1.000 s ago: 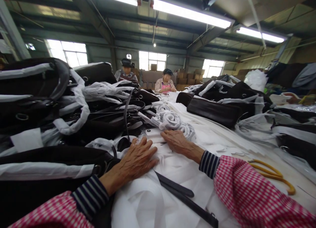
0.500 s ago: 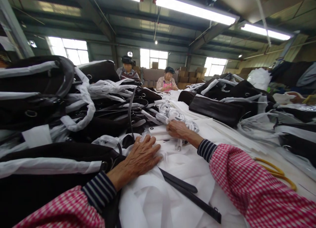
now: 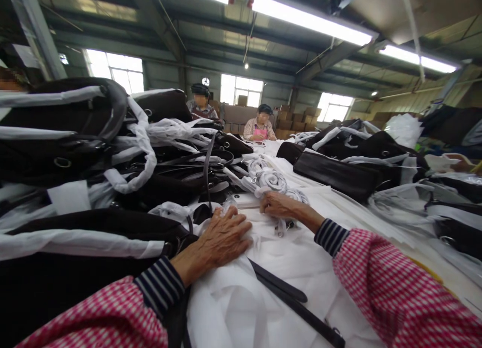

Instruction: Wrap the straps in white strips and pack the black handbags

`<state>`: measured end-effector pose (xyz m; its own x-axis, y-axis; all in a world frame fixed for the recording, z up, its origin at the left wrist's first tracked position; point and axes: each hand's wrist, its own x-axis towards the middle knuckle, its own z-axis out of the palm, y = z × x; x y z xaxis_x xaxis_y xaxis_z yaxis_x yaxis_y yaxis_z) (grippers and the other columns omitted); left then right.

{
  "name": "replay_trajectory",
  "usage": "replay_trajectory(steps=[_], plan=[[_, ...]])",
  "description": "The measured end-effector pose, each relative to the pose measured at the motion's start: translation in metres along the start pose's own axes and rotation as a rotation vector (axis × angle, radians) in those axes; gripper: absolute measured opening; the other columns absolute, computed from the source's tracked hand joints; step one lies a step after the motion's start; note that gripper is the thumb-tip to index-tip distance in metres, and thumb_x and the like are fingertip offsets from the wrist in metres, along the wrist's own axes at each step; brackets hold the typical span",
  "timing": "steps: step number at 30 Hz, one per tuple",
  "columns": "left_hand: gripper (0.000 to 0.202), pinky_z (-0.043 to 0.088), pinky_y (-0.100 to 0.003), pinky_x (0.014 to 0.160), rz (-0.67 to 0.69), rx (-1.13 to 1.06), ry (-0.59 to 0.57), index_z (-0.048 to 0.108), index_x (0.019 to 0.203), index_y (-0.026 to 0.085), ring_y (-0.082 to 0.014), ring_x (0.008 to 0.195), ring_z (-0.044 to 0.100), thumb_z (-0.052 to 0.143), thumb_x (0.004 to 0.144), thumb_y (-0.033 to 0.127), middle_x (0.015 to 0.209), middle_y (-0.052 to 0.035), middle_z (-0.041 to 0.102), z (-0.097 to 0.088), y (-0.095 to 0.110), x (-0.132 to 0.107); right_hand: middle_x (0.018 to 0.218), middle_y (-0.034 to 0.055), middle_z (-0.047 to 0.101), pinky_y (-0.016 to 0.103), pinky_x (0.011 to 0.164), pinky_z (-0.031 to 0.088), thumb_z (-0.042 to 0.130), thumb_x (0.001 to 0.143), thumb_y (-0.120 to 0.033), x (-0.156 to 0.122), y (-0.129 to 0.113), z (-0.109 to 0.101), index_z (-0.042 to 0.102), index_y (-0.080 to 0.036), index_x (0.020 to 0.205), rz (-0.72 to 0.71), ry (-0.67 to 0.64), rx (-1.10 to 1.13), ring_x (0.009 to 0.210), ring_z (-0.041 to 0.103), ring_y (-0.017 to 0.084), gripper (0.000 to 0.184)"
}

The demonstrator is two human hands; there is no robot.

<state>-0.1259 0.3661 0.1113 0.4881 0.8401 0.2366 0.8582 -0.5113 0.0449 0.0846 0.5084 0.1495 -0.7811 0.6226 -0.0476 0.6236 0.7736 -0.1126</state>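
Head view: coiled straps (image 3: 272, 180) just beyond nearer right hand (image 3: 280, 206), grip unclear; left hand (image 3: 220, 236) palm-down, loosely spread.

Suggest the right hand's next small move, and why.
Probably curl the right hand in slightly to secure the nearest of the coiled white straps: its bent fingers are at the coils' near edge, but a firm grip isn't visible. The left hand lies spread on the white sheeting.
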Motion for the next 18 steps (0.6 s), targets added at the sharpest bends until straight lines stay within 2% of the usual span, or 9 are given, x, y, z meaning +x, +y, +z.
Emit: replay_trajectory(steps=[4,7,12,15,18], plan=[[0.024,0.032,-0.071,0.111,0.011,-0.006,0.019,0.063,0.119,0.026,-0.0344,0.131,0.047,0.053,0.101,0.038,0.128,-0.0061,0.064,0.0,0.001,0.0,0.125,0.022,0.065,0.035,0.09,0.044,0.038,0.091,-0.003,0.01,-0.009,0.011,0.06,-0.007,0.127,0.149,0.212,-0.176,0.11,0.06,0.027,0.042],[0.025,0.033,-0.07,0.11,0.02,0.008,0.028,0.063,0.121,0.027,-0.0352,0.131,0.047,0.054,0.101,0.038,0.129,-0.0066,0.064,0.002,0.0,-0.001,0.138,0.0252,0.057,0.04,0.093,0.044,0.038,0.092,-0.004,0.012,-0.01,0.017,0.051,-0.009,0.141,0.148,0.247,-0.302,0.122,0.055,0.032,0.051],[0.023,0.034,-0.067,0.11,0.028,0.045,0.036,0.062,0.119,0.027,-0.0343,0.13,0.047,0.054,0.101,0.039,0.127,-0.0061,0.064,0.005,-0.002,-0.001,0.123,0.0221,0.067,0.04,0.09,0.045,0.046,0.091,-0.008,0.016,-0.002,0.016,0.047,-0.011,0.147,0.119,0.195,-0.475,0.111,0.063,0.033,0.056],[0.024,0.033,-0.068,0.112,0.024,0.039,0.026,0.061,0.12,0.027,-0.0343,0.133,0.045,0.053,0.101,0.039,0.13,-0.0058,0.063,0.004,-0.002,-0.001,0.115,0.0174,0.072,0.036,0.085,0.044,0.052,0.089,-0.012,0.02,0.005,0.012,0.055,-0.013,0.139,0.119,0.187,-0.442,0.105,0.067,0.03,0.051],[0.021,0.032,-0.068,0.112,0.015,0.031,0.009,0.062,0.117,0.027,-0.0338,0.132,0.045,0.053,0.101,0.037,0.128,-0.0058,0.063,0.002,-0.001,0.0,0.115,0.0149,0.073,0.035,0.084,0.043,0.056,0.088,-0.018,0.023,0.013,0.007,0.061,-0.015,0.131,0.139,0.204,-0.424,0.104,0.068,0.029,0.044]])
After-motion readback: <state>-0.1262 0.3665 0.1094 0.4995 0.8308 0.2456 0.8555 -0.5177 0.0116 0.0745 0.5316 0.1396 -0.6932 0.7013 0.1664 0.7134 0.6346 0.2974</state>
